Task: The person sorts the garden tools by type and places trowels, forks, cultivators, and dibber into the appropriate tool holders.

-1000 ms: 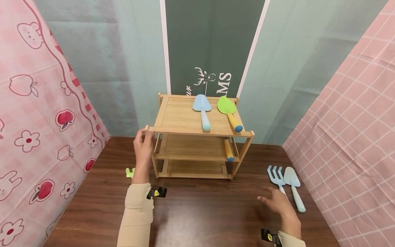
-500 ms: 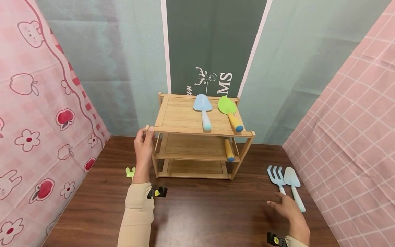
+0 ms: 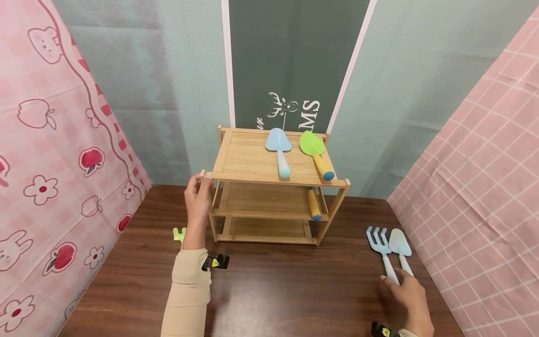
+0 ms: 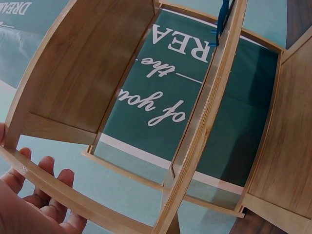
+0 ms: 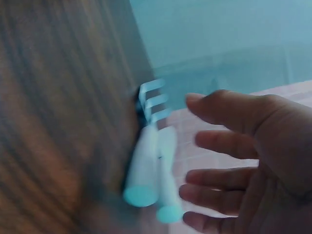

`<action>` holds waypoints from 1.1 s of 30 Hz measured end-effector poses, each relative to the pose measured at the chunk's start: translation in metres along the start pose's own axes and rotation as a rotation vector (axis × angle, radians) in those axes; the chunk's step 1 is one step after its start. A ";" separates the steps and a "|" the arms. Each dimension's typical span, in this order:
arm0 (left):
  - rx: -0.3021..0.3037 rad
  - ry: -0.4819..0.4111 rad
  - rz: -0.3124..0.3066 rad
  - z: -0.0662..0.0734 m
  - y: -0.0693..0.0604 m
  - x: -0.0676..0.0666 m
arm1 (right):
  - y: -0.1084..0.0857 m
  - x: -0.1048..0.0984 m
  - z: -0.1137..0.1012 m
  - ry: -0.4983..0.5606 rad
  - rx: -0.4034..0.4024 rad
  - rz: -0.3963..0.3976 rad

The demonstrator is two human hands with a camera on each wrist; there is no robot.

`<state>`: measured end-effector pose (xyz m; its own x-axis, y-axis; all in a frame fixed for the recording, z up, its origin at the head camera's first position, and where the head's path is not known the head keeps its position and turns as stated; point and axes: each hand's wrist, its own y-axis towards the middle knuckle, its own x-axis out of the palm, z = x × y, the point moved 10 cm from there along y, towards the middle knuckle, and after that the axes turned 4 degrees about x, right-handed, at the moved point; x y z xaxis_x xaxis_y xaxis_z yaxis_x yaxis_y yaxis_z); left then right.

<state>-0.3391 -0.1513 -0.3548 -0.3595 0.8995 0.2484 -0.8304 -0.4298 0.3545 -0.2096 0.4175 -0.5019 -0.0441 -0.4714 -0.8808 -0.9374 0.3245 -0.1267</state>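
Note:
My left hand (image 3: 198,200) grips the front left corner of a three-tier wooden shelf rack (image 3: 248,177); in the left wrist view its fingers curl round the side bar. Over the handles of a light blue hand fork (image 3: 380,243) and a pale blue trowel (image 3: 400,242), on the table at the right, hovers my right hand (image 3: 408,295). In the right wrist view its fingers are spread beside the handles, apart from them. On the rack's top lie a blue trowel (image 3: 279,140) and a green trowel (image 3: 312,143) with a yellow handle.
A yellow handle (image 3: 314,205) with a blue end sticks out of the middle tier. Left of the rack, a green pronged tool (image 3: 178,234) is partly hidden by my left arm. Pink cloths hang at both sides of the brown table (image 3: 269,290), with a teal cloth behind.
My right hand has moved right and towards me, from beside the hand fork to over the fork and trowel handles. The left hand keeps its hold on the rack.

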 end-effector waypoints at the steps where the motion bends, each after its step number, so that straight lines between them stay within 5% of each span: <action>1: 0.002 -0.001 -0.001 0.000 0.000 0.000 | 0.000 0.000 0.003 0.024 0.015 0.030; 7: 0.010 -0.008 0.002 0.002 0.001 0.002 | -0.001 0.003 0.027 0.177 0.115 0.201; 20: 0.012 -0.019 0.001 0.003 0.001 0.001 | -0.004 0.017 0.069 0.452 0.343 0.344; 33: 0.010 -0.013 -0.015 0.003 -0.001 0.002 | -0.001 0.028 0.071 0.363 0.373 0.279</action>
<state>-0.3372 -0.1496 -0.3521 -0.3416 0.9047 0.2547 -0.8311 -0.4173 0.3676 -0.1858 0.4621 -0.5584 -0.4487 -0.5562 -0.6995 -0.6915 0.7119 -0.1225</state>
